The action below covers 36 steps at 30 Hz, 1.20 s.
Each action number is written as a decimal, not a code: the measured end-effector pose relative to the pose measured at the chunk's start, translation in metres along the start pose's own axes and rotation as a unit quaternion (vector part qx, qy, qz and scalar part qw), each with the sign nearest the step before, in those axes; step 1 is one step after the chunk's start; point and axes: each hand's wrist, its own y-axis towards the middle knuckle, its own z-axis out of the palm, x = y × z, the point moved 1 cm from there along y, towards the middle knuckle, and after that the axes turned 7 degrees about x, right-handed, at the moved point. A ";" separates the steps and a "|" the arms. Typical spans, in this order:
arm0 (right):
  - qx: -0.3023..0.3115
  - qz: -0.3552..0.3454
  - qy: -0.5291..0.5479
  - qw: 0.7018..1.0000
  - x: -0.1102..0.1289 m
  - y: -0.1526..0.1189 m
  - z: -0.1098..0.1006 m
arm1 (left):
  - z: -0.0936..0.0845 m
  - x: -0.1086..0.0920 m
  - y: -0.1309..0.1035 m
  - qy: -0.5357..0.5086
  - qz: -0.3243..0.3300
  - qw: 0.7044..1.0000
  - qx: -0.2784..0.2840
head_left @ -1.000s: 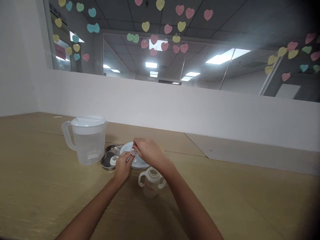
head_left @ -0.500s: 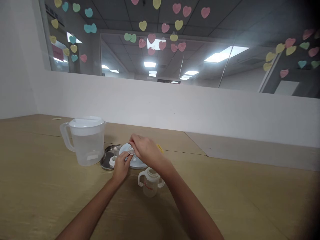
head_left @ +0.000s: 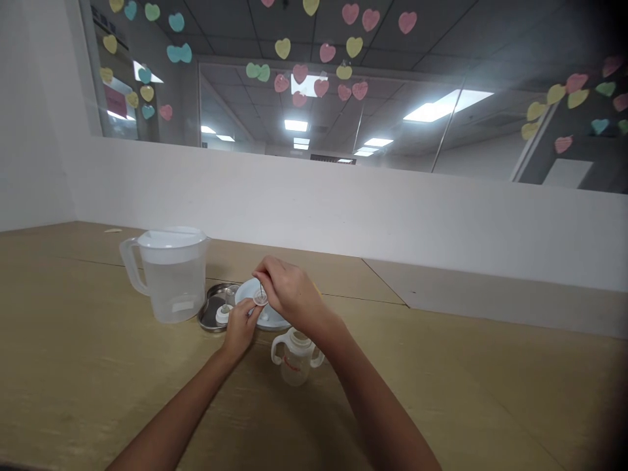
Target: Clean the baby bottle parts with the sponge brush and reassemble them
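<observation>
My left hand (head_left: pixel 240 330) pinches a small clear round piece (head_left: pixel 260 299), which looks like a bottle nipple with its wide end facing up. Above it, the closed fingers of my right hand (head_left: pixel 293 294) grip a thin dark stem (head_left: pixel 261 288) whose lower end reaches into the piece. Behind both hands is a pale blue plate (head_left: pixel 275 320), partly covered by them, with a small white bit (head_left: pixel 265 316) on it. Nearer to me stands a baby bottle (head_left: pixel 295 369) with two white handles, its top uncovered, beside my right forearm.
Left of the plate lies a steel tray (head_left: pixel 205 320) holding a white ring-like part (head_left: pixel 222 314) and a clear cap (head_left: pixel 231 294). A large lidded plastic pitcher (head_left: pixel 175 284) stands further left. Something yellow (head_left: pixel 318 288) shows behind my right hand. A white wall (head_left: pixel 314 203) rises behind the table.
My right hand has risen slightly, so more of the thin stem shows above the clear piece. My left hand keeps its pinch; the view has shifted a little.
</observation>
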 end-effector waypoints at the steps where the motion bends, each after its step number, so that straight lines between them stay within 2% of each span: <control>1: -0.005 -0.001 0.005 1.000 0.001 0.000 -0.001 | 0.000 0.001 0.000 0.004 0.001 1.000 0.000; 5: -0.054 -0.024 0.025 0.998 0.008 -0.003 -0.011 | 0.003 0.005 -0.001 0.039 -0.004 0.999 0.012; 9: -0.156 -0.058 0.044 0.985 0.016 -0.012 -0.036 | 0.007 0.010 -0.004 0.075 -0.015 0.996 0.038; 13: -0.207 -0.028 0.076 0.975 0.006 -0.019 -0.056 | 0.008 0.011 -0.005 0.076 -0.015 0.996 0.048; 18: -0.188 0.007 0.134 0.973 -0.010 -0.019 -0.055 | 0.007 0.009 -0.005 0.077 -0.015 0.996 0.050; 26: -0.111 0.017 0.123 0.986 -0.004 -0.012 -0.039 | 0.008 0.010 -0.004 0.085 -0.008 0.995 0.044; 36: -0.091 0.019 0.113 0.989 -0.005 -0.009 -0.033 | 0.006 0.007 -0.004 0.080 -0.011 0.996 0.049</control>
